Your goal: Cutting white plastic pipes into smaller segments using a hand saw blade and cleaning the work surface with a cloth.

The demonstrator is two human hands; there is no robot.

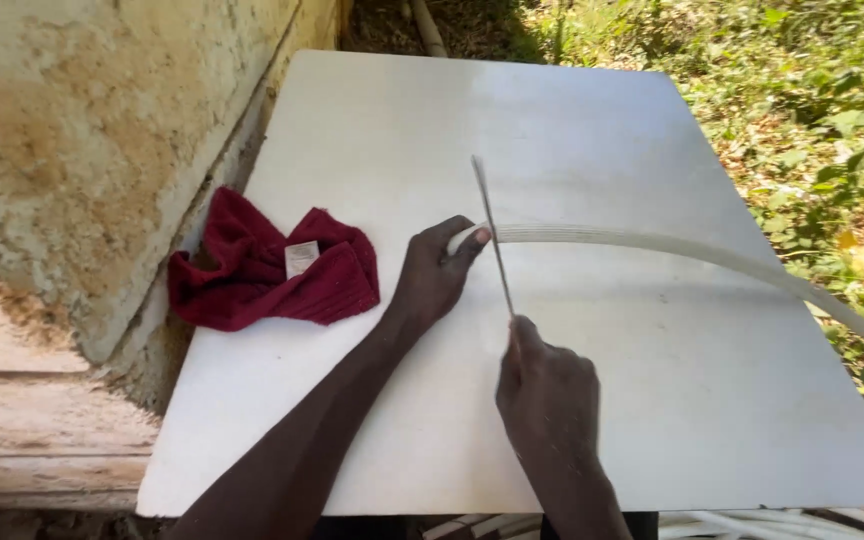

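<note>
The left hand (432, 280) is closed around the end of a long white pipe (652, 242) lying on the white table (592, 120), and the right hand (542, 395) grips a thin saw blade (492, 235) set across the pipe. This looks like the cutting step, so the blade needs steady back-and-forth strokes. A dark red cloth (262, 270) with a small white square tag lies to the left.

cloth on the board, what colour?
Dark red cloth, with a small pale tag; head view.

A crumpled dark red knitted cloth (272, 265) with a small pale label lies at nine o'clock on the white rectangular board (572, 120); a weathered plaster wall (82, 130) stands beyond it, leafy ground (812, 90) at two o'clock.
</note>
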